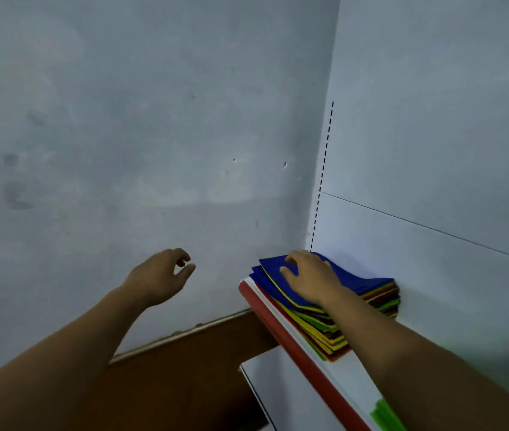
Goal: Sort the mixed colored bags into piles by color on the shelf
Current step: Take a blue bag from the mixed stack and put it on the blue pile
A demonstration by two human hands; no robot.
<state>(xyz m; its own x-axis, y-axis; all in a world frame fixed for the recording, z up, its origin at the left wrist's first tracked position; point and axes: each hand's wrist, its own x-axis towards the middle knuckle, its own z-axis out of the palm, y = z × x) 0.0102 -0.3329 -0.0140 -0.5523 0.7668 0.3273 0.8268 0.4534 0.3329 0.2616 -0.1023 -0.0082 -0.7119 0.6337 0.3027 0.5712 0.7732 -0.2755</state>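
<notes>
Right hand (309, 276) on mixed stack (324, 326) — green pile (385, 415) apart.

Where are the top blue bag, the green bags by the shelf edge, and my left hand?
top blue bag (268, 268): head view, its bare left part
green bags (385, 415): head view, middle of the visible part
left hand (159, 275): head view, middle of the hand

Two bare forearms are reaching forward from the lower edge. The left hand (159, 276) is hovering in mid-air, fingers loosely curled (thumb and forefinger nearly meeting), gripping nothing. The right hand (309, 279) is lying palm-down, fingers spread and slightly bent, wrist angling in from the lower right.
</notes>
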